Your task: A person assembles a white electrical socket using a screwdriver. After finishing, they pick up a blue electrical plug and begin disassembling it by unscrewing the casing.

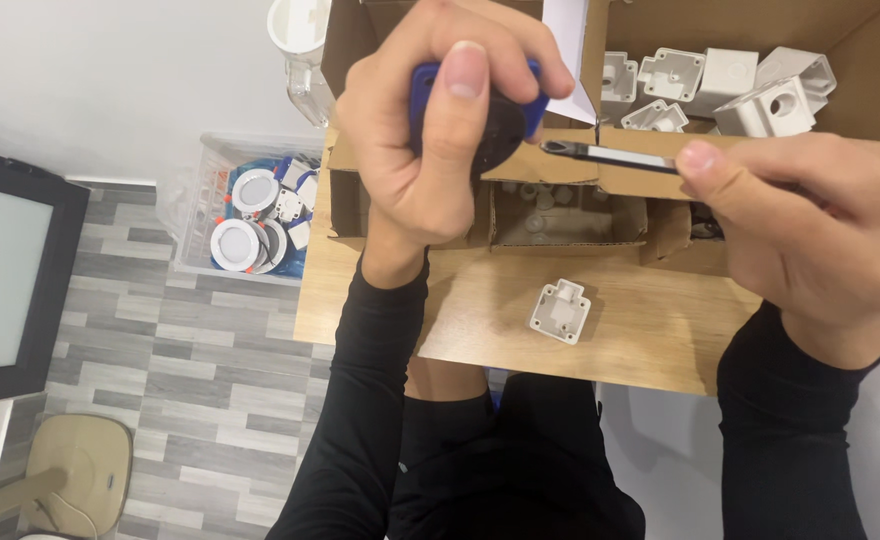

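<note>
Screwdriver (520, 125) was held up in front of the camera, top centre of the frame: left hand (430, 130) was wrapped tight round the blue-and-black handle, thumb pressed on its end. Right hand (810, 240), at the right edge, was closed in a narrow pinch on the metal shaft, fingertips near the tip; whether a bit was being seated could not be told. Small white plastic bracket (561, 310) was lying loose on the wooden table (480, 330), lower centre, well apart from both hands. Behind it, a low cardboard tray (560, 215) of small grey parts, and in the upper right a cardboard box (860, 60) of white plastic housings. Clear bin (250, 205) of round white fittings was seen on the floor at left. Judged best practice: shaft to be kept in line with the handle, grip firm, tip clear of the fingers.
</note>
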